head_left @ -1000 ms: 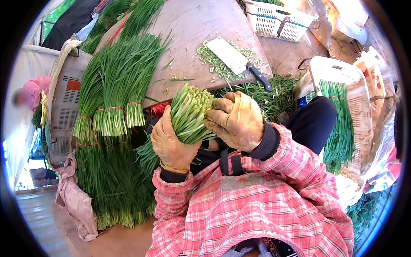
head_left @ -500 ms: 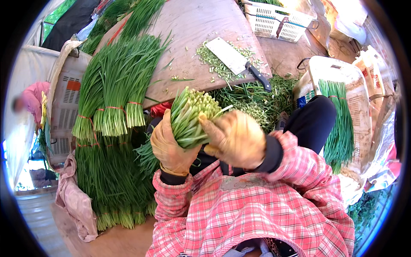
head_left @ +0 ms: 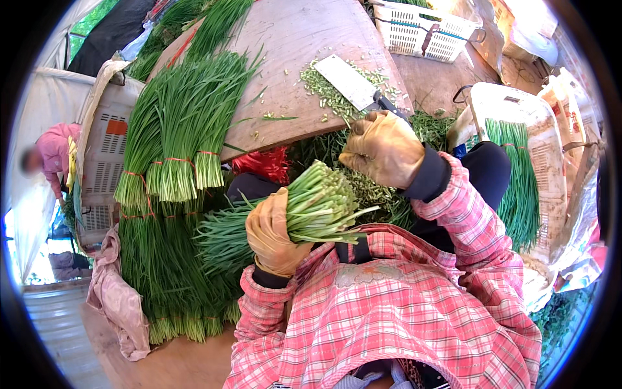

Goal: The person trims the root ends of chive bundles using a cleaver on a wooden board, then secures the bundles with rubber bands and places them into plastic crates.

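My left hand (head_left: 275, 232), in a yellowish glove, is wrapped round a bunch of green chives (head_left: 322, 206) above my lap. The pale cut ends point right, and the leaves trail left. One stalk sticks out past the others. My right hand (head_left: 387, 148), gloved alike, is raised apart from the bunch with its fingers curled together. What they hold, if anything, is hidden. Just beyond it a cleaver (head_left: 346, 81) lies on the wooden board (head_left: 291, 35), its black handle partly behind my glove. Chopped stem bits (head_left: 315, 87) lie around the blade.
Banded chive bundles (head_left: 175, 129) are stacked at the left, with more bundles (head_left: 175, 272) below. A white crate (head_left: 547, 168) at the right holds another bundle (head_left: 515, 175). A white basket (head_left: 424, 32) stands at the back. Loose trimmings (head_left: 372, 198) lie below the board. A person (head_left: 55, 152) bends at far left.
My right hand has left the bunch and moved up and away toward the cleaver handle. My left hand has shifted slightly right and tipped the bunch so its cut ends face right.
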Demonstrator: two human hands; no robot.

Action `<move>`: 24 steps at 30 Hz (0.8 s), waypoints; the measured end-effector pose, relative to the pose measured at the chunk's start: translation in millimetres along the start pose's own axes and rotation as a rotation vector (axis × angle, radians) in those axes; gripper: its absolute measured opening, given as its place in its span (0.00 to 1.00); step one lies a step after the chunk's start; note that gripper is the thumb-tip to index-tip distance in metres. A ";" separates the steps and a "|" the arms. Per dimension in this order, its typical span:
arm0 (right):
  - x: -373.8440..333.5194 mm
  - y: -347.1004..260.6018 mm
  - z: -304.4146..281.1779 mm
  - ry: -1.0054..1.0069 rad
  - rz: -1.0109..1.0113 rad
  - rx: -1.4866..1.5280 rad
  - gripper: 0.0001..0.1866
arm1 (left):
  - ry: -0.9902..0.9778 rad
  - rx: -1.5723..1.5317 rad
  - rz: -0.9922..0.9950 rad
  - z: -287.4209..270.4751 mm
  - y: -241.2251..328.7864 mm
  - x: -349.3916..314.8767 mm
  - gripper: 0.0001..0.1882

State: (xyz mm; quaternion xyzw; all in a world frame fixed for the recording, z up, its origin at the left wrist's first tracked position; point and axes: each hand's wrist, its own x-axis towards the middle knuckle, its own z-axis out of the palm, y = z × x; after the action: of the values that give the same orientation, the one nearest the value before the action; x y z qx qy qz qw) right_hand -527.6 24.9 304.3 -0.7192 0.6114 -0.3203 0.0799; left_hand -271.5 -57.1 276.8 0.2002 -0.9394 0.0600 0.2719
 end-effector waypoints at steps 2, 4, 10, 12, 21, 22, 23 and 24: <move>-1.9 -2.7 -0.2 0.179 -0.093 0.295 0.06 | -0.041 -0.026 -0.017 1.8 4.3 0.5 0.43; -4.3 -12.1 9.0 0.231 -0.215 0.517 0.07 | -0.042 -0.035 -0.033 4.4 4.8 2.1 0.44; -25.6 21.4 29.6 0.182 0.126 0.193 0.07 | 0.008 -0.047 -0.063 4.8 -2.1 8.1 0.46; -10.5 -5.6 3.1 0.365 -0.154 0.410 0.14 | 0.004 -0.015 -0.073 8.2 0.6 8.7 0.44; -22.0 7.7 18.8 0.200 -0.031 0.117 0.14 | -0.174 0.057 -0.046 20.6 16.2 10.1 0.42; -18.1 -1.9 19.4 0.114 -0.068 0.075 0.14 | -0.177 0.059 -0.037 22.6 17.0 10.6 0.42; -12.9 -8.5 21.2 0.029 -0.106 0.035 0.14 | -0.182 0.062 -0.029 23.8 17.2 10.9 0.42; -9.3 -4.0 33.3 -0.063 -0.120 -0.041 0.13 | -0.187 0.086 -0.018 23.8 18.3 11.1 0.43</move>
State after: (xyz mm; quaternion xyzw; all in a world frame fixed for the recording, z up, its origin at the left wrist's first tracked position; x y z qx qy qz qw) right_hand -506.2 25.3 276.9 -0.7658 0.5707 -0.2892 0.0651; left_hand -299.1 -49.4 262.6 0.2249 -0.9553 0.0791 0.1747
